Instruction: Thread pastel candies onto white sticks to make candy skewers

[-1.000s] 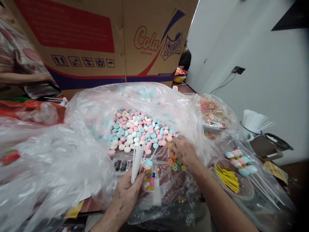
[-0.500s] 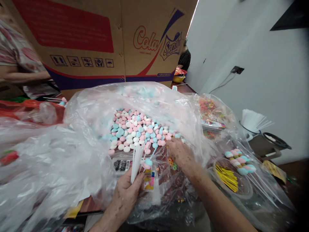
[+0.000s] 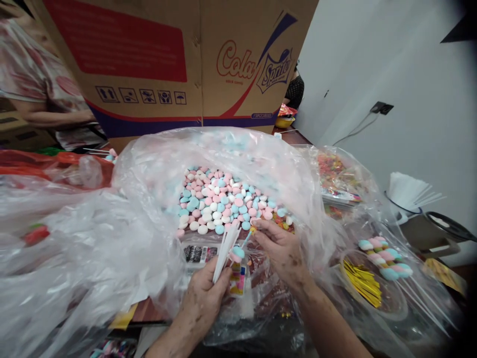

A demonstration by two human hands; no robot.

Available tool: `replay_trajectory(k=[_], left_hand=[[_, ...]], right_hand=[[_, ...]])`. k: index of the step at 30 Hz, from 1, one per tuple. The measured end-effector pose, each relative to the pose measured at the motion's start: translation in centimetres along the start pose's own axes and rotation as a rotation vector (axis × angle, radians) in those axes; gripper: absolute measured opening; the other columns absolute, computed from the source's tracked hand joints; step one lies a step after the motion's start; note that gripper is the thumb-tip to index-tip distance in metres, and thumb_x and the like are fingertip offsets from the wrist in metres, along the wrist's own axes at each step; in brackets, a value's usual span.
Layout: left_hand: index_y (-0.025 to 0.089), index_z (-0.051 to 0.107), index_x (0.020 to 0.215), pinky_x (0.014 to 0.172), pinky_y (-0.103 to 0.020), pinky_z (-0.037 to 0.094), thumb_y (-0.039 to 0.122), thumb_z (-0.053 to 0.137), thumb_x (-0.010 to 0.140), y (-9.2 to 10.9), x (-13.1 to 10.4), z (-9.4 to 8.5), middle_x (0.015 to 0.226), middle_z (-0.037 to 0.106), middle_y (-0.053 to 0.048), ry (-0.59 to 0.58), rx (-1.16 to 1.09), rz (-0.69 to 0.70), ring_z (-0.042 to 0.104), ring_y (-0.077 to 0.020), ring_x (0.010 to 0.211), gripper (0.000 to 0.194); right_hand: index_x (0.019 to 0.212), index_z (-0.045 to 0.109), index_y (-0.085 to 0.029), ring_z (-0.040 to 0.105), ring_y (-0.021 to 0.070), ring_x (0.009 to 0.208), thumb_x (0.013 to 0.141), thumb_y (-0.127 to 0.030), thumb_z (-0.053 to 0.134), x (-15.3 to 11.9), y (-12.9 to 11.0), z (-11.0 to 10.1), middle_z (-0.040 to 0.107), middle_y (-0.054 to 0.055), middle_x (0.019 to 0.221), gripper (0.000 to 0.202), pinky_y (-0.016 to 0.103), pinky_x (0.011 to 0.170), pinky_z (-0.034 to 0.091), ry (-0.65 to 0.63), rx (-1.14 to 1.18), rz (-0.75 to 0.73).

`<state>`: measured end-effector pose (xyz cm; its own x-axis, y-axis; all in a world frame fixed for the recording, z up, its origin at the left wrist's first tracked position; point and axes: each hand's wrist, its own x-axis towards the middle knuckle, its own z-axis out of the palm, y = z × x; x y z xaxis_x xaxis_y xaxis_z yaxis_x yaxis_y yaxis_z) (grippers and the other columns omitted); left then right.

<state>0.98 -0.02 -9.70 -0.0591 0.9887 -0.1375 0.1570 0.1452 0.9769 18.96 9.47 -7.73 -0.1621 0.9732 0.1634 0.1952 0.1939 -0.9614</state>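
Observation:
My left hand (image 3: 204, 291) is closed around a bundle of white sticks (image 3: 225, 248). Beside the bundle, close to the left thumb, is a pink and blue marshmallow (image 3: 237, 254), with a thin stick tip (image 3: 246, 239) pointing up and right from it. My right hand (image 3: 285, 251) has its thumb and fingertips pinched on a small yellow gummy candy (image 3: 253, 230) at that stick's tip. Just beyond both hands lies a pile of pink, white and blue marshmallows (image 3: 219, 204) in an opened clear plastic bag (image 3: 149, 154). Colourful gummies (image 3: 283, 222) lie by the pile's right edge.
A large cardboard box (image 3: 149, 59) stands behind the bag. At right are a tub (image 3: 400, 311) of gold twist ties, finished marshmallow sticks (image 3: 385, 256), a bag of gummies (image 3: 333, 171) and a container of white sticks (image 3: 410, 191). Crumpled plastic (image 3: 93, 258) covers the left. Another person (image 3: 55, 94) is at far left.
My right hand has come from the gummies by the pile toward the left hand, bringing a yellow gummy to the stick tip. The view has shifted slightly left.

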Motion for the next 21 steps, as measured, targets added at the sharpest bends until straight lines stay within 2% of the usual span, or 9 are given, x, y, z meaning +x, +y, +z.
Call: replay_trajectory(k=[7, 14, 18, 21], left_hand=[[0.017, 0.073, 0.113, 0.058, -0.024, 0.042, 0.040, 0.055, 0.091, -0.28, 0.14, 0.06, 0.068, 0.065, 0.000, -0.004, 0.008, 0.001, 0.052, -0.0162, 0.060, 0.037], [0.016, 0.073, 0.112, 0.062, -0.026, 0.046, 0.040, 0.055, 0.091, -0.30, 0.07, 0.03, 0.075, 0.070, -0.002, -0.008, 0.007, -0.011, 0.058, -0.0188, 0.066, 0.036], [0.017, 0.073, 0.109, 0.067, -0.026, 0.047, 0.040, 0.055, 0.092, -0.57, 0.25, 0.15, 0.080, 0.072, -0.003, -0.002, 0.005, 0.017, 0.059, -0.0188, 0.071, 0.033], [0.016, 0.072, 0.105, 0.060, -0.025, 0.044, 0.040, 0.055, 0.091, -0.33, 0.22, 0.11, 0.072, 0.068, -0.002, -0.003, 0.011, 0.001, 0.057, -0.0184, 0.066, 0.032]], right_hand=[[0.104, 0.071, -0.022, 0.063, 0.0180, 0.077, 0.087, -0.032, 0.061, -0.49, 0.22, 0.55, 0.067, 0.003, 0.091, 0.021, 0.029, 0.070, 0.053, 0.058, -0.017, -0.016], [0.105, 0.070, -0.023, 0.061, 0.0162, 0.084, 0.090, -0.023, 0.060, -0.73, -0.21, 0.30, 0.064, 0.001, 0.094, 0.018, 0.027, 0.075, 0.048, 0.062, -0.169, -0.256], [0.105, 0.069, -0.024, 0.062, 0.0159, 0.085, 0.090, -0.019, 0.060, -0.76, -0.23, 0.34, 0.064, 0.001, 0.095, 0.018, 0.028, 0.078, 0.048, 0.093, -0.167, -0.311], [0.101, 0.070, -0.024, 0.062, 0.0167, 0.087, 0.090, -0.018, 0.059, -0.79, -0.59, 0.42, 0.066, 0.002, 0.094, 0.016, 0.028, 0.080, 0.049, 0.090, -0.204, -0.346]])
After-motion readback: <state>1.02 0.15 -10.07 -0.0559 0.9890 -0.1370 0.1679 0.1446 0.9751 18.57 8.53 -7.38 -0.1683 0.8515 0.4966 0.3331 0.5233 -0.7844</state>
